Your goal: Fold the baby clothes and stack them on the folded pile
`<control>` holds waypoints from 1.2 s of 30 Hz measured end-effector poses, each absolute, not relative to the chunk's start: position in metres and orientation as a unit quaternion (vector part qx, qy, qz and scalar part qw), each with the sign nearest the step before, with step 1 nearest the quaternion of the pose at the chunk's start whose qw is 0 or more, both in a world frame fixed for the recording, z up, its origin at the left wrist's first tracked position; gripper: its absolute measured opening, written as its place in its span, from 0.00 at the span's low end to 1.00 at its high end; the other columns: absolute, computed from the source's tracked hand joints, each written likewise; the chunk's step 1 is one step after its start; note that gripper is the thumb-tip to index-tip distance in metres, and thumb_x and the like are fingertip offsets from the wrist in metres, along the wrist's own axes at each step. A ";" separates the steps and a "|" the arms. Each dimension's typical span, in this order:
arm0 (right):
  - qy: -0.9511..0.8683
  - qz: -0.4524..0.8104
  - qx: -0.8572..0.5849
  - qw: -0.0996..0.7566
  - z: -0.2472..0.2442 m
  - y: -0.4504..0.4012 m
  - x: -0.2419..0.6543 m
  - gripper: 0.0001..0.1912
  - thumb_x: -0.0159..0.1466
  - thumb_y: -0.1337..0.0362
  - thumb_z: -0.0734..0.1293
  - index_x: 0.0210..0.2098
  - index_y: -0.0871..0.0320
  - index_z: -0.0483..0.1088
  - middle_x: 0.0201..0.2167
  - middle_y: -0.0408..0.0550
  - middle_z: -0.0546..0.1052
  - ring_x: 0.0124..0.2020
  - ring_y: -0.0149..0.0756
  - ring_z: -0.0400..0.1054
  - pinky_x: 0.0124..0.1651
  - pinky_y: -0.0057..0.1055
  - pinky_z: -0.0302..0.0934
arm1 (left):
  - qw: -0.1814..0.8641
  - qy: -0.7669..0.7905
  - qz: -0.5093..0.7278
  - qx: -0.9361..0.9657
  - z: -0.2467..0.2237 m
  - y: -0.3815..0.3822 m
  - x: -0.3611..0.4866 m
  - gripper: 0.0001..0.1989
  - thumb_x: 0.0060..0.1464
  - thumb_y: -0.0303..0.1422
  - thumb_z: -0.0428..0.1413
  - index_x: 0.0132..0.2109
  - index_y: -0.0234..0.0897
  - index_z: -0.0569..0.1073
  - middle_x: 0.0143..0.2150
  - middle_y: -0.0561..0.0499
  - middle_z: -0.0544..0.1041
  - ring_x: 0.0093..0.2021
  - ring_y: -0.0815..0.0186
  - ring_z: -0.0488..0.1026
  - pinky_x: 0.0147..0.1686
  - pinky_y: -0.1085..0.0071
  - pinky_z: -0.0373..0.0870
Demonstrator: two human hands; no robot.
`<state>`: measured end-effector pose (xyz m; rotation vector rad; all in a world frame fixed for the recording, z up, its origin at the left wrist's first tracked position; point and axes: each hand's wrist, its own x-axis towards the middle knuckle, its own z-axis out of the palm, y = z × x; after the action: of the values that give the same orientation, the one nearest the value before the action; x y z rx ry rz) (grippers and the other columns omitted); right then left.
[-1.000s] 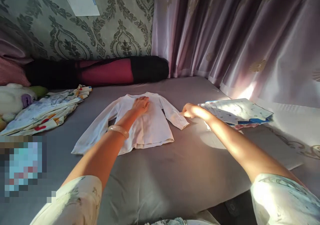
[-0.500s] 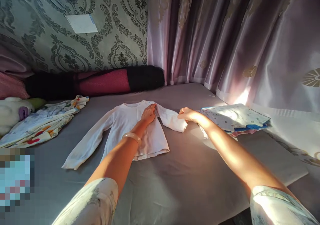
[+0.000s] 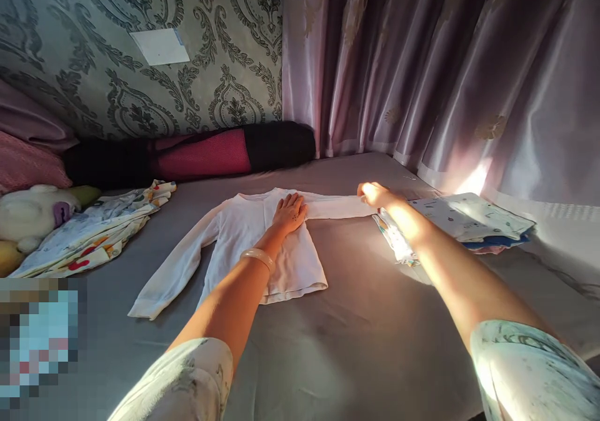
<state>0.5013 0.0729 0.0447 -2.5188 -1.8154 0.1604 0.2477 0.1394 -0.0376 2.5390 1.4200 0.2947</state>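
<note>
A small white long-sleeved shirt [image 3: 244,233] lies spread on the grey bed sheet [image 3: 347,333]. My left hand [image 3: 289,213] rests flat on the shirt near its right shoulder, fingers stretched out. At the cuff of the right sleeve, my right hand [image 3: 374,196] pinches the fabric, and that sleeve runs straight out sideways from the shirt. The other sleeve slants down toward the lower left. Just beyond my right wrist is a stack of folded clothes [image 3: 473,215], with a smaller patterned cloth [image 3: 396,240] partly hidden behind my forearm.
Patterned clothes [image 3: 103,227] lie at the left beside a white plush toy [image 3: 35,212]. A long black and dark pink bundle [image 3: 201,153] lies along the wall. Purple curtains [image 3: 403,65] hang at the right. Something at the lower left is blurred out.
My right hand has moved right and slightly up, drawing the sleeve from a downward slant to straight out. My left hand stays on the shirt, its fingers now more spread. The view has shifted slightly.
</note>
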 end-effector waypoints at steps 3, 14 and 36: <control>-0.569 0.053 -0.820 -0.046 0.037 0.072 0.486 0.12 0.58 0.78 0.64 0.39 0.65 0.76 0.42 0.61 0.77 0.48 0.46 0.69 0.50 0.40 0.57 | 0.095 0.484 0.081 0.866 -0.037 0.139 0.249 0.28 0.66 0.41 0.35 0.67 0.37 0.58 0.72 0.47 0.53 0.72 0.57 0.46 0.69 0.55 0.41; -0.728 0.122 -0.663 0.121 -0.002 0.102 0.366 0.27 0.73 0.58 0.44 0.64 0.57 0.59 0.65 0.50 0.63 0.65 0.36 0.56 0.63 0.33 0.49 | 0.092 0.478 0.050 0.872 -0.036 0.139 0.247 0.32 0.63 0.38 0.41 0.71 0.34 0.50 0.73 0.43 0.48 0.73 0.57 0.41 0.69 0.54 0.39; -0.558 0.060 -0.826 0.044 -0.021 0.052 0.431 0.33 0.71 0.48 0.44 0.70 0.54 0.49 0.72 0.52 0.47 0.71 0.55 0.36 0.66 0.64 0.30 | 0.116 0.495 0.054 0.859 -0.034 0.139 0.251 0.32 0.64 0.42 0.35 0.70 0.30 0.51 0.73 0.41 0.46 0.73 0.54 0.40 0.68 0.49 0.37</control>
<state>0.4307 0.0521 -0.0215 -2.5257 -1.7062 0.1830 0.2511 0.1391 -0.0343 2.5163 1.4492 0.1581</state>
